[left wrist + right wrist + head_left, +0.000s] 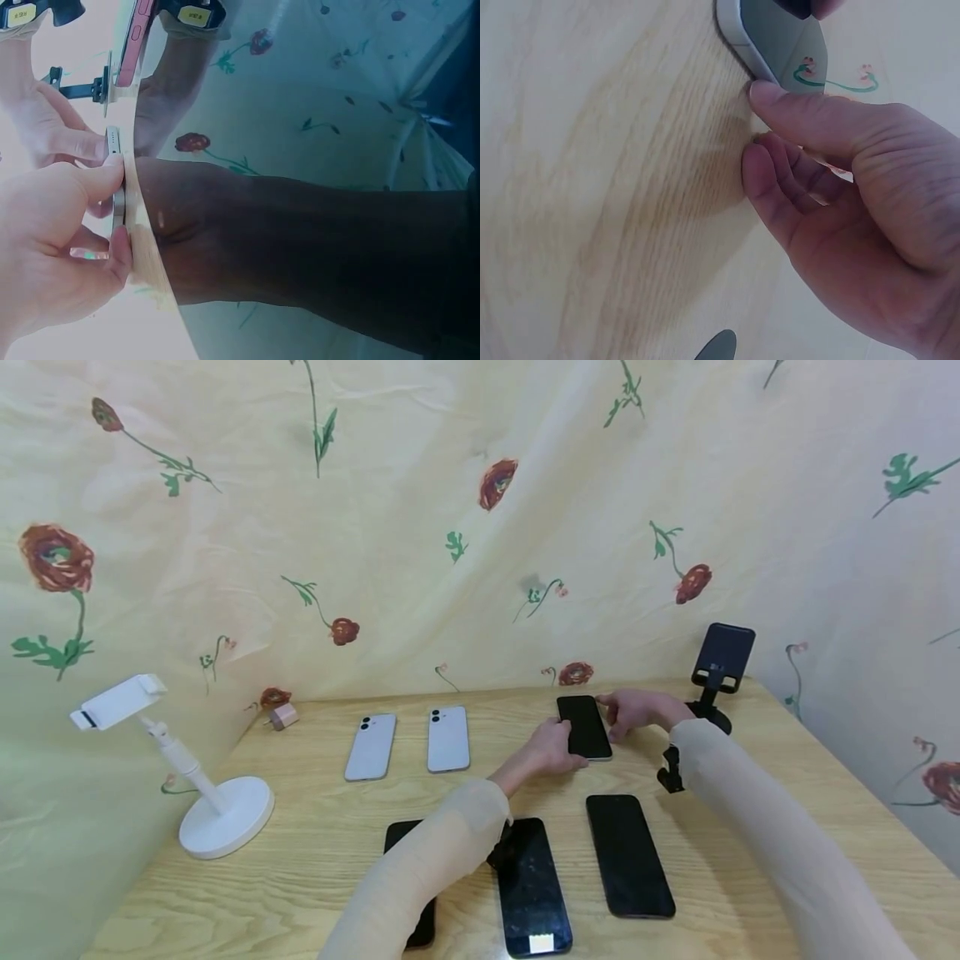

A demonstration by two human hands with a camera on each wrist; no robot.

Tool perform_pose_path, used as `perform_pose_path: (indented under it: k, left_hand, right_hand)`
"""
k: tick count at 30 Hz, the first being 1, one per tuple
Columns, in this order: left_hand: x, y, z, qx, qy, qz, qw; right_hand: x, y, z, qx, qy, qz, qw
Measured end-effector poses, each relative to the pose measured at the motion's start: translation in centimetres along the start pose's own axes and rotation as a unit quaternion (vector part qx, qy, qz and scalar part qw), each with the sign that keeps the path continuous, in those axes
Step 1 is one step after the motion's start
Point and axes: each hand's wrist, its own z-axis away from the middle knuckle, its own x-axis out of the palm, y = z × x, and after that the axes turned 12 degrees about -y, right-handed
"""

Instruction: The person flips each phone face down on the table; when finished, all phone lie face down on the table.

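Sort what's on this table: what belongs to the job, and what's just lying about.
In the job, apparently:
- black-screened phone, touched by the left hand and right hand
- perhaps the two pale phones and three front phones, roughly in rows

Probably just lying about:
- white stand
- black stand
- pink plug

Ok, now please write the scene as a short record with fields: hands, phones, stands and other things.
Left hand: touches left edge of handled phone
Right hand: touches its right edge
Handled phone: dark screen up
White phones: two, backs up, farther left
Near phones: three, dark, one partly hidden by left sleeve
White stand: left side
Black stand: back right
Small plug: back left
Table: light wood
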Motion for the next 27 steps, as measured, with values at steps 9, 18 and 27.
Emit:
perform_pose_path:
  k: [9,18,27]
  left_hand:
    - [-0.1,0.2,0.1,0.005,0.005,0.005,1.0]
    - [-0.1,0.3,0.3,0.006,0.007,-0.002,1.0]
    - [-0.1,0.4,0.3,0.012,0.027,-0.017,0.9994]
  right_hand:
    - [0.4,-0.5,-0.3,-0.007,0.008,-0.049,0.9988]
    - [1.1,-0.9,-0.8,0.003,0.039,-0.104,0.9938]
    - [1.4,-1.6,-0.8,0.026,0.054,-0.195,0.9789]
